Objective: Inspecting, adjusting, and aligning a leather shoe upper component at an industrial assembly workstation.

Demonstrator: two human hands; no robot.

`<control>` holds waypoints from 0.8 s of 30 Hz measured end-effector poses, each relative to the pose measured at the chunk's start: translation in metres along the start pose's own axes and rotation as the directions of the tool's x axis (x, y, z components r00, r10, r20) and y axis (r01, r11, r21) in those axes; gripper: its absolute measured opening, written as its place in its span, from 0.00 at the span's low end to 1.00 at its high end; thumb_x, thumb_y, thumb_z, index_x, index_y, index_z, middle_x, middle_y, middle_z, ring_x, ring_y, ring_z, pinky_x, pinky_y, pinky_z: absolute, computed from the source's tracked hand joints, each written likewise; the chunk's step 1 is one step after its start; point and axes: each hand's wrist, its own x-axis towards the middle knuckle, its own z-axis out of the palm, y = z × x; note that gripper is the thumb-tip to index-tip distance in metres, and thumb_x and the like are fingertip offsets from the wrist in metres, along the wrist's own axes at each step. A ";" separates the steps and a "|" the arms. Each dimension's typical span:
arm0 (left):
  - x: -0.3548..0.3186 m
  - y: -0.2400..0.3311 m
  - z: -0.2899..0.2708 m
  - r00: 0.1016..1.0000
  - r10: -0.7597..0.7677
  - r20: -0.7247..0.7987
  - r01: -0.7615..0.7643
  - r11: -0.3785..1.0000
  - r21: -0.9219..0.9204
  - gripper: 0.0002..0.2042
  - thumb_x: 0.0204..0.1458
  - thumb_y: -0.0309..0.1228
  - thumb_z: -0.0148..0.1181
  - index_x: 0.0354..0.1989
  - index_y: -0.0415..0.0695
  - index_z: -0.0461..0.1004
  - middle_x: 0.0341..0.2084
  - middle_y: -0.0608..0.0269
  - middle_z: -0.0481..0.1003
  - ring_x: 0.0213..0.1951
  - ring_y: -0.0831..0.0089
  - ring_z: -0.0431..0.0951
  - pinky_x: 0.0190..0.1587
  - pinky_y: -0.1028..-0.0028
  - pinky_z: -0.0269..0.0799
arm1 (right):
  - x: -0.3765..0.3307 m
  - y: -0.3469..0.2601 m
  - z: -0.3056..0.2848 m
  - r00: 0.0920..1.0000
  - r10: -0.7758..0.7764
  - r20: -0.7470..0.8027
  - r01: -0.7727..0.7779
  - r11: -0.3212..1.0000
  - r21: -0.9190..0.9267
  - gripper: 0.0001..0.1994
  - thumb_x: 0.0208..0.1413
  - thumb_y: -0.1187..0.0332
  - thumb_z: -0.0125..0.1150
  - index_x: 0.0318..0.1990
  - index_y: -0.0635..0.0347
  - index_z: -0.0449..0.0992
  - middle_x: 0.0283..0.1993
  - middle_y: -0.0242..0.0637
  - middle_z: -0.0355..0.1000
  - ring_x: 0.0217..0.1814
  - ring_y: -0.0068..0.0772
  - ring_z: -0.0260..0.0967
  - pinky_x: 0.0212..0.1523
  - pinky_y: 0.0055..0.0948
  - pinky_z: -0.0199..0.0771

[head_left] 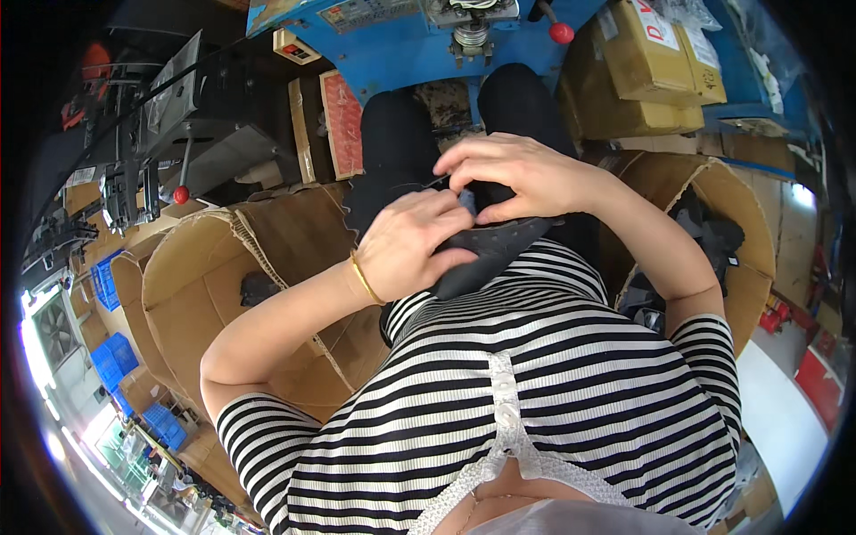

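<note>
My left hand [412, 242], with a gold bangle on the wrist, grips a dark grey perforated piece of material [492, 250] over my lap. My right hand [519, 176] meets it from above, its fingers pinching the piece's upper edge next to the left hand's fingertips. A small bluish bit shows between the two hands. My legs in black trousers [397, 143] lie beneath, and my striped shirt fills the lower picture.
A blue machine [401, 40] with a red-knobbed lever [561, 33] stands in front of my knees. Open cardboard bins stand at my left [192, 276] and at my right [713, 196], the right one holding dark pieces. Cardboard boxes [651, 67] are stacked at the far right.
</note>
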 end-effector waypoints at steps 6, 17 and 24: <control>0.016 0.003 0.008 0.995 0.103 0.020 -0.098 0.982 -0.161 0.14 0.40 0.30 0.68 0.36 0.41 0.73 0.25 0.59 0.70 0.32 0.57 0.74 0.35 0.66 0.71 | -0.007 0.007 -0.005 0.990 0.021 0.142 -0.033 0.996 0.078 0.12 0.44 0.66 0.66 0.37 0.56 0.73 0.44 0.31 0.73 0.53 0.37 0.67 0.56 0.39 0.62; 0.000 0.001 0.011 0.998 0.055 -0.042 -0.068 0.896 -0.440 0.20 0.36 0.20 0.68 0.43 0.39 0.77 0.27 0.62 0.68 0.31 0.68 0.70 0.35 0.72 0.67 | -0.015 -0.019 -0.016 0.991 0.032 0.127 -0.016 0.992 -0.124 0.21 0.44 0.76 0.61 0.50 0.60 0.72 0.56 0.36 0.66 0.58 0.38 0.62 0.66 0.44 0.52; 0.003 -0.002 0.027 0.992 -0.060 -0.108 0.003 0.886 -0.463 0.13 0.36 0.21 0.69 0.34 0.38 0.80 0.23 0.63 0.69 0.30 0.71 0.70 0.33 0.73 0.67 | -0.024 -0.007 -0.007 0.989 -0.010 0.147 0.015 0.999 -0.031 0.16 0.51 0.78 0.55 0.49 0.62 0.72 0.55 0.38 0.68 0.57 0.36 0.63 0.63 0.40 0.55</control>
